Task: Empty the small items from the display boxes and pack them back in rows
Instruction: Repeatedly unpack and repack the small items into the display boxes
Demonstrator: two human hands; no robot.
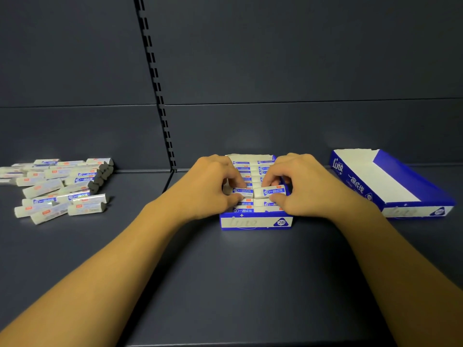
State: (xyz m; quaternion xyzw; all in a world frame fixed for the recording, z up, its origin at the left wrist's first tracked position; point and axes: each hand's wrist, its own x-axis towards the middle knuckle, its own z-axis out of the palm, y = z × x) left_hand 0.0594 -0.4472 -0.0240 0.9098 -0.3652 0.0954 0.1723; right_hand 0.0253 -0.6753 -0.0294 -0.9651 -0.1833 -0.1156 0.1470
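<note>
A blue and white display box (255, 222) stands at the middle of the dark shelf, filled with two rows of small white erasers in blue-printed sleeves. My left hand (213, 186) pinches one eraser (242, 192) in the left row. Beside it, my right hand (303, 186) pinches another eraser (273, 191) in the right row. Both erasers sit slightly raised above their neighbours. A second display box (393, 186) lies empty at the right.
A loose heap of several erasers (62, 184) lies on the shelf at the left. The shelf's back wall with a slotted upright (160, 101) rises right behind the boxes. Dark shelf surface (238, 284) stretches between my forearms.
</note>
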